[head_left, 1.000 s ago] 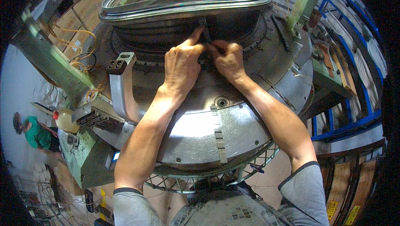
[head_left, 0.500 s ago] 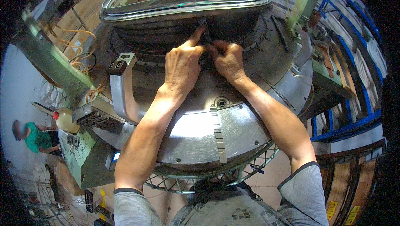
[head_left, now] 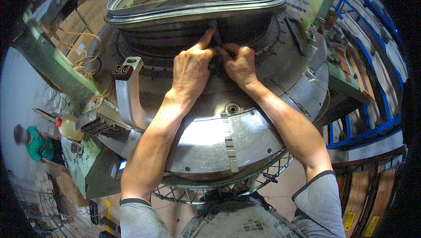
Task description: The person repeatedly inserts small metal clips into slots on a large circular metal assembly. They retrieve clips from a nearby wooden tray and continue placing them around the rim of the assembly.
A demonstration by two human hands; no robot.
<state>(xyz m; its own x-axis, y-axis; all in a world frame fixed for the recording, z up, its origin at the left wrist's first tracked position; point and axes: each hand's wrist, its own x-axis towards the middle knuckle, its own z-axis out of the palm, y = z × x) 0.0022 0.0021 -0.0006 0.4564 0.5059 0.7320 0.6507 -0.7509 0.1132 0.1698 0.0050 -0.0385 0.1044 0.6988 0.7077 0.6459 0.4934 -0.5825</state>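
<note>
Both hands meet at the dark cylinder wall (head_left: 175, 34) of a round knitting-type machine, below its shiny upper ring (head_left: 193, 13). My left hand (head_left: 192, 71) has its index finger stretched up against a thin dark upright strip (head_left: 218, 37). Its other fingers are curled, and the thumb is largely hidden. My right hand (head_left: 239, 65) is closed in a pinch at the strip's lower end. Whatever lies between the fingertips is too small and dark to make out. Under the wrists spreads the bright metal cover plate (head_left: 201, 137), with a narrow segmented strip (head_left: 230, 146) running across it.
A curved metal bracket (head_left: 130, 93) rises left of my left forearm. Green machine posts (head_left: 66, 69) stand at both sides. A yellowish bottle with a red cap (head_left: 69, 126) sits at left. Farther left is a person in green (head_left: 40, 145). Blue racking (head_left: 383, 84) lies at right.
My hands stay almost in place, with only a tiny shift of the right fingers. The person in green at far left has changed posture slightly.
</note>
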